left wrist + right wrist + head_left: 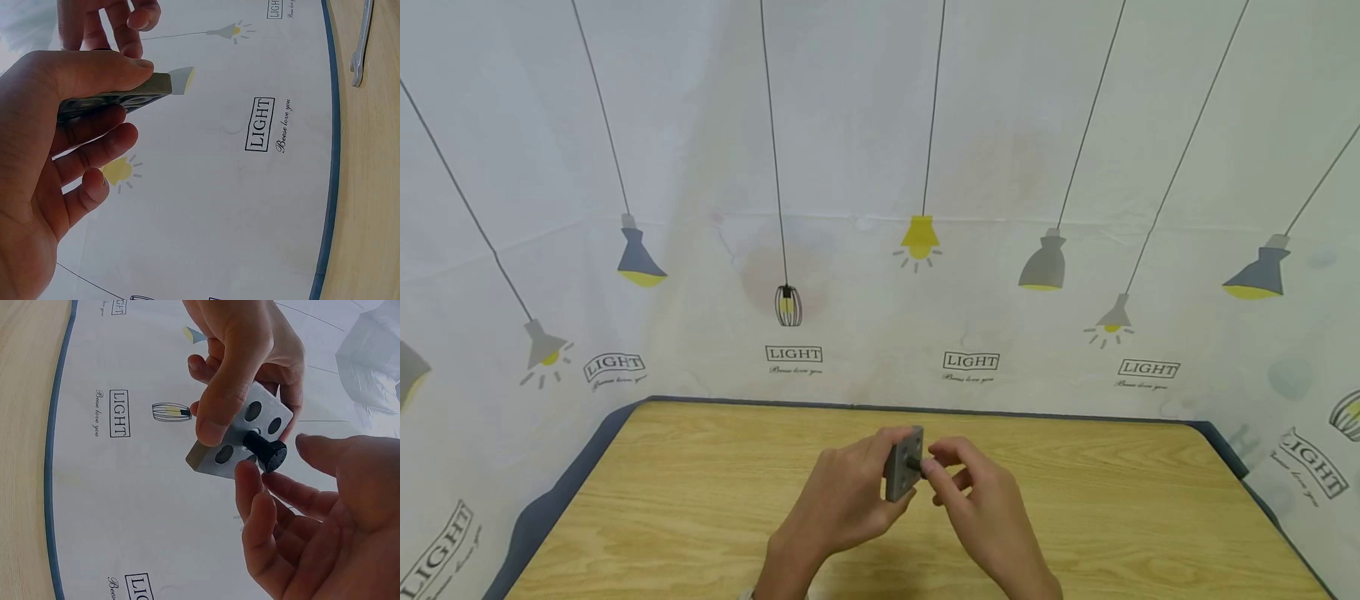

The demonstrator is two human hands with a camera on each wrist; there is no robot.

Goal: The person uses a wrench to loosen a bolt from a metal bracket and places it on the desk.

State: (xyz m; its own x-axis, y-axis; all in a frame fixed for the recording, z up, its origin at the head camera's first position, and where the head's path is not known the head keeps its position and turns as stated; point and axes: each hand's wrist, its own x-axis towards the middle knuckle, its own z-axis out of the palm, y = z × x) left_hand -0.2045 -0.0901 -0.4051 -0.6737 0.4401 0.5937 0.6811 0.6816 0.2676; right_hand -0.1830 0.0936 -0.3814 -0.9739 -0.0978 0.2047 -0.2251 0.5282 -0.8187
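A grey metal block [215, 464] with several round holes is gripped by my left hand [850, 487], thumb on one side and fingers on the other. From its middle hole sticks a black bolt [267, 453], head outward; part of its shank shows between head and block. My right hand [988, 504] is at the bolt head, with fingers and thumb curled around it. In the right wrist view a narrow gap shows between thumb and head. The left wrist view shows the block [162, 84] edge-on, its bolt mostly hidden.
The block is held above a wood-grain table [700, 467]. A silver wrench [360, 56] lies on the table, seen in the left wrist view. White cloth [850, 167] printed with lamps stands behind and at both sides, beyond the table's dark blue border [561, 492].
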